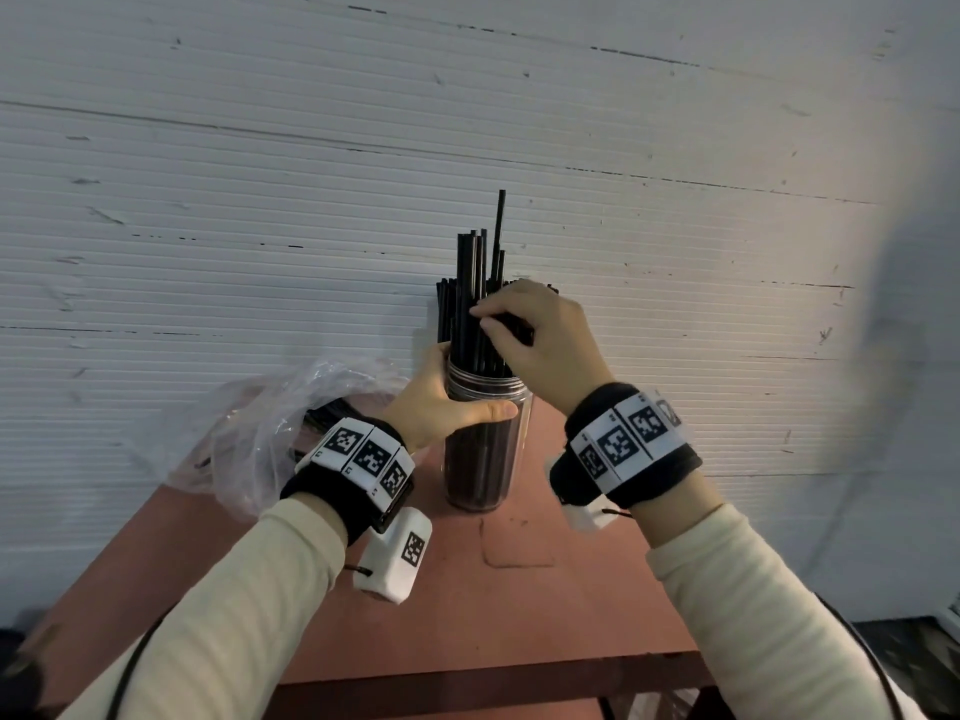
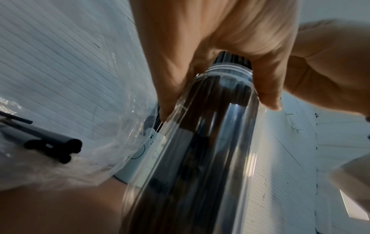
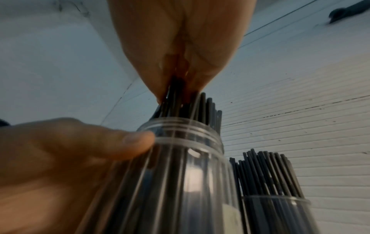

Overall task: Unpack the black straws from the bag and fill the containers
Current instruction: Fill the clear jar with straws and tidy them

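A tall clear container (image 1: 485,449) stands on the table, packed with black straws (image 1: 475,283) that stick out of its mouth. My left hand (image 1: 441,402) grips it just under the threaded neck, thumb across the front. My right hand (image 1: 491,318) pinches a bundle of straws above the rim. In the right wrist view the right hand (image 3: 180,55) pinches the straws (image 3: 176,98) over the container (image 3: 180,174), with the left thumb (image 3: 124,142) on its neck. In the left wrist view the left hand (image 2: 210,55) wraps round the container (image 2: 200,158). A clear plastic bag (image 1: 260,423) with more straws (image 2: 54,144) lies to the left.
A second clear container (image 3: 276,210) full of black straws stands close behind the first. The reddish-brown table (image 1: 467,589) is narrow, with its front edge near me. A white ribbed wall (image 1: 311,200) runs right behind the containers.
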### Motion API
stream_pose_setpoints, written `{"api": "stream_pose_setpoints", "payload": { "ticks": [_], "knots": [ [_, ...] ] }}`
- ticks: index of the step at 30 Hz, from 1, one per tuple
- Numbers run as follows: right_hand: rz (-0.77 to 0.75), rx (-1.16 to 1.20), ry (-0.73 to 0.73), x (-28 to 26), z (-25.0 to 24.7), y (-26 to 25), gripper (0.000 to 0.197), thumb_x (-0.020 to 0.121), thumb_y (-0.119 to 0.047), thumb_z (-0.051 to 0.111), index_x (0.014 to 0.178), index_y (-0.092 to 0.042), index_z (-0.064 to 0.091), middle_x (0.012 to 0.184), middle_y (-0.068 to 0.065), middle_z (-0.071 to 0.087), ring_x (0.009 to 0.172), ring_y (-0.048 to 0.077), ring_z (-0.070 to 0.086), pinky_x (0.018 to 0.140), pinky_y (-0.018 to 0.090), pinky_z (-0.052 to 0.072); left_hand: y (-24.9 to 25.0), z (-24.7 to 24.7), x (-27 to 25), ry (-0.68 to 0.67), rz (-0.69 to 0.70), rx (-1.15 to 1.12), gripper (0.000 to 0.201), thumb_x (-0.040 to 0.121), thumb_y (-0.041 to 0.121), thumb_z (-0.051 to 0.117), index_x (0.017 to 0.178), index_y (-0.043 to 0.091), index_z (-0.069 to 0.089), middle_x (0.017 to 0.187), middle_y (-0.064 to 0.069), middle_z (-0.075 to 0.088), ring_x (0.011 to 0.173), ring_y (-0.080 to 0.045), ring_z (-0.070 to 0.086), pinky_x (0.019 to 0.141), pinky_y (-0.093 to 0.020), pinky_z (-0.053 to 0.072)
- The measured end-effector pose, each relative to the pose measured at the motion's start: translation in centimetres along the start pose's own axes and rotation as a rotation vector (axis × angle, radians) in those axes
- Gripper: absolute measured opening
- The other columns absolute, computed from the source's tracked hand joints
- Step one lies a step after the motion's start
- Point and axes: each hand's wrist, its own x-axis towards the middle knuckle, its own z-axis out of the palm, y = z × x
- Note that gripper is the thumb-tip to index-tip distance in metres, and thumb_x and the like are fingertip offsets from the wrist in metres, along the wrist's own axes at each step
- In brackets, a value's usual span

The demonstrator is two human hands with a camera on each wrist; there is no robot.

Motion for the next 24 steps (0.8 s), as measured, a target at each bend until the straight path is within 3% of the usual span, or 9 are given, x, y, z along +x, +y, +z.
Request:
{"api": "stream_pose_setpoints", "payload": {
  "ticks": [3,7,10,13,16,18,21,22,24],
  "knots": [
    [-0.020,0.026,0.015,-1.1,0.0,0.1,0.019,0.087,-0.008,0.061,0.102,-0.010,0.073,0.102,-0.001,0.067,0.097,0.006,0.060,0.090,0.011,0.043,-0.3,0.0,0.1,-0.007,0.002,-0.001,0.085,0.069,0.016,0.086,0.134,0.019,0.031,0.121,0.004,0.059,0.110,-0.006,0.059,0.096,-0.027,0.048],
    [-0.043,-0.012,0.031,-0.3,-0.5,-0.4,0.040,0.088,-0.017,0.059,0.128,-0.013,0.058,0.132,0.001,0.054,0.125,0.015,0.048,0.108,0.033,0.039,-0.5,-0.1,0.1,-0.030,0.002,0.007,0.089,0.068,0.020,0.086,0.137,0.020,0.029,0.124,0.004,0.058,0.115,-0.009,0.058,0.100,-0.032,0.046],
    [-0.060,-0.019,0.017,1.1,-0.8,0.0,0.059,0.092,-0.017,0.056,0.148,-0.011,0.034,0.156,0.003,0.026,0.145,0.014,0.023,0.118,0.029,0.023,-0.4,-0.1,0.1,-0.035,0.004,0.011,0.090,0.070,0.019,0.085,0.139,0.019,0.027,0.126,0.006,0.056,0.114,-0.006,0.056,0.097,-0.027,0.046],
    [-0.061,-0.035,-0.036,2.7,-1.1,0.7,0.060,0.097,-0.017,0.049,0.152,-0.010,0.024,0.161,0.005,0.014,0.148,0.013,0.012,0.118,0.022,0.013,-0.2,0.0,0.1,-0.043,0.013,0.027,0.088,0.072,0.017,0.084,0.137,0.019,0.025,0.123,0.009,0.055,0.109,0.002,0.055,0.088,-0.017,0.046],
    [-0.064,-0.043,-0.092,3.7,-0.8,0.7,0.047,0.099,-0.018,0.043,0.144,-0.007,0.039,0.152,0.007,0.035,0.140,0.016,0.032,0.114,0.020,0.023,-0.3,0.0,0.1,-0.031,0.015,0.012,0.087,0.071,0.017,0.084,0.136,0.019,0.025,0.122,0.008,0.055,0.108,0.001,0.056,0.090,-0.019,0.048],
    [-0.044,-0.057,-0.103,3.6,-0.5,0.4,0.036,0.099,-0.018,0.043,0.132,-0.007,0.053,0.134,0.005,0.053,0.124,0.015,0.049,0.102,0.014,0.032,-0.3,0.0,0.1,-0.035,0.013,0.028,0.088,0.071,0.018,0.084,0.137,0.019,0.025,0.124,0.007,0.055,0.110,0.000,0.056,0.090,-0.020,0.047],
    [-0.007,-0.065,-0.146,1.8,0.4,0.4,0.029,0.099,-0.020,0.045,0.119,-0.009,0.064,0.117,0.001,0.063,0.107,0.008,0.056,0.089,0.004,0.034,-0.4,-0.2,0.2,-0.039,0.004,0.054,0.087,0.072,0.020,0.084,0.136,0.018,0.026,0.123,0.008,0.055,0.111,-0.003,0.056,0.095,-0.026,0.047],
    [0.000,-0.060,-0.154,1.0,0.7,0.5,0.030,0.099,-0.021,0.045,0.119,-0.010,0.064,0.117,0.000,0.064,0.108,0.007,0.056,0.090,0.003,0.035,-0.5,-0.2,0.2,-0.040,0.005,0.057,0.086,0.072,0.020,0.084,0.136,0.017,0.027,0.123,0.007,0.056,0.112,-0.004,0.057,0.097,-0.028,0.048],
    [0.007,-0.049,-0.146,0.0,0.9,0.6,0.034,0.098,-0.026,0.045,0.123,-0.012,0.063,0.124,-0.001,0.062,0.116,0.008,0.054,0.100,0.014,0.039,-0.6,-0.2,0.3,-0.037,0.013,0.058,0.086,0.072,0.021,0.085,0.136,0.016,0.028,0.122,0.005,0.058,0.112,-0.006,0.059,0.099,-0.031,0.048]
  ]
}}
